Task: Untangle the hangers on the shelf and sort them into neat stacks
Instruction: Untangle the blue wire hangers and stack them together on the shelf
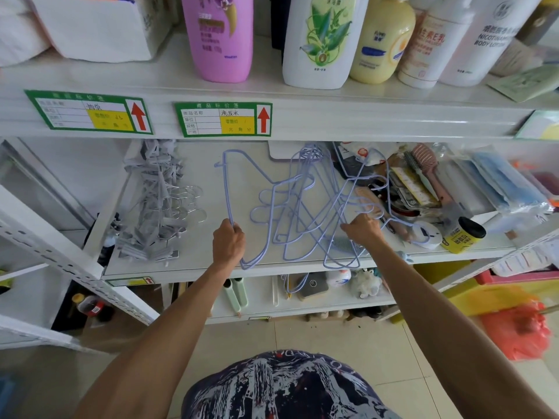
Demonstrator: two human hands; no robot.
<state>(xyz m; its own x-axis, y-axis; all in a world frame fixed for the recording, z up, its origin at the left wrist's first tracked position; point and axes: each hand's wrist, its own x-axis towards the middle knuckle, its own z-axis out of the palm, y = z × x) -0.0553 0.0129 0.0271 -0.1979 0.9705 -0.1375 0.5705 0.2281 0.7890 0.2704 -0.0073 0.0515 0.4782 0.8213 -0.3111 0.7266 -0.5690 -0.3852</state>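
**Location.** The tangled lavender coated-wire hangers [298, 207] lie flat on the white middle shelf board [193, 264], from its centre to its right. Their hooks are interlocked and their frames cross at several angles. One outer lavender wire hanger [226, 189] sits at the left edge of the group, with its long bar running front to back.

**Hands.** The left hand [229, 243] grips this bar near the shelf front, fingers curled round the wire. The right hand [361, 229] reaches into the right side of the tangle, just beside a cluster of hooks. Its fingertips are behind the knuckles, so it cannot be determined whether it pinches a wire or only touches one.

**Step in hand.** Separation, judged to be at an early stage, as no lavender stack is formed yet. A loose pile of grey clip hangers with chrome hooks [157, 204] lies well apart to the left and is not squared.

**Next move.** The right hand should probably steady the tangle while the left hand draws the outer hanger leftward. The likely snag point is where the hooks cross.

**Limits of view.**
- The upper shelf edge cuts off the rear ends of the frames.
- On the right, the wires overlap a pink slotted hairbrush [426, 170] and other small goods.
- Individual frames cannot be traced or counted there.
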